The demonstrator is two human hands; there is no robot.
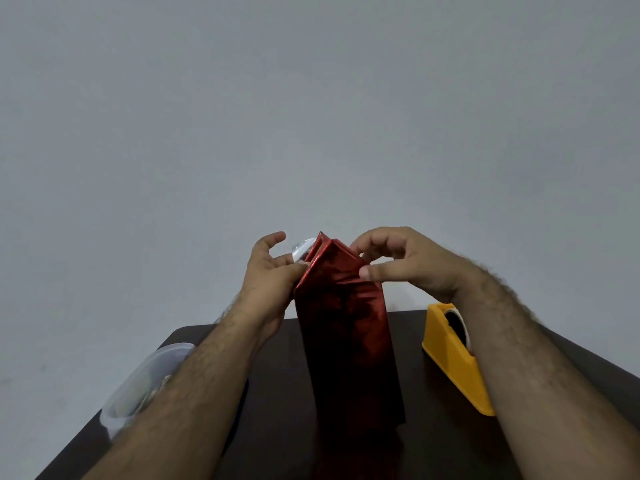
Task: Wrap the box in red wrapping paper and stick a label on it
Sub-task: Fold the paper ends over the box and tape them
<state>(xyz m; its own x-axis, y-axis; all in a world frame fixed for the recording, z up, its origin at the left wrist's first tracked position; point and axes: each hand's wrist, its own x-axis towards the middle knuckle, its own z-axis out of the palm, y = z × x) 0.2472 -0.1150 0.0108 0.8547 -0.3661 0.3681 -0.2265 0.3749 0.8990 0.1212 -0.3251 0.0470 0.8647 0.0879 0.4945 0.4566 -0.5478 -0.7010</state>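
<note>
Pinching red wrapping paper [341, 271] atop upright box, both hands raised, left hand [273, 271], right hand [398, 261]

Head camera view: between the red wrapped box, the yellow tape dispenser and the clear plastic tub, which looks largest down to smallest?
1. Red wrapped box.
2. Yellow tape dispenser and clear plastic tub: similar; an arm hides part of each, so no firm ranking.

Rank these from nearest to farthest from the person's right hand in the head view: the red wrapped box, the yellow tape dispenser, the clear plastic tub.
1. Red wrapped box: the right hand pinches its top fold.
2. Yellow tape dispenser: below that hand, on the table's right.
3. Clear plastic tub: far left, beyond the left forearm.
</note>
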